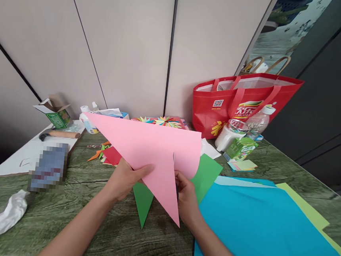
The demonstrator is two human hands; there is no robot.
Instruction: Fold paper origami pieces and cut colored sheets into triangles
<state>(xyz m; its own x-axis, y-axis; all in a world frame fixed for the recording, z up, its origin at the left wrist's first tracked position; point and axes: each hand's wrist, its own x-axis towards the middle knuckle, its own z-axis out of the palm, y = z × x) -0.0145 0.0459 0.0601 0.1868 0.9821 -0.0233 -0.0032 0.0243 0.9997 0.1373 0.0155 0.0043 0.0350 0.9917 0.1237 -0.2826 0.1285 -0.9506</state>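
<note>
A large sheet of pink paper point(153, 146) is held up over the table in front of me. My left hand point(126, 178) pinches its lower left edge, thumb on top and fingers underneath. A cut runs up through the sheet, and the flap to its right curls back. My right hand point(186, 195) is closed below that flap, around what looks like scissors; only a thin dark sliver at the cut and a bit of dark handle show. Green paper point(206, 177) lies behind and below the pink sheet, a pointed part sticking out between my hands.
Large blue sheets point(258, 215) lie at right over yellow-green paper point(303, 207). Behind stand a red bag point(210, 119), a plastic bottle point(259, 122), a white jar point(228, 137) and a green box point(240, 149). At left are a hammer-like tool point(64, 134), an opened box point(59, 117) and tissue point(4, 219).
</note>
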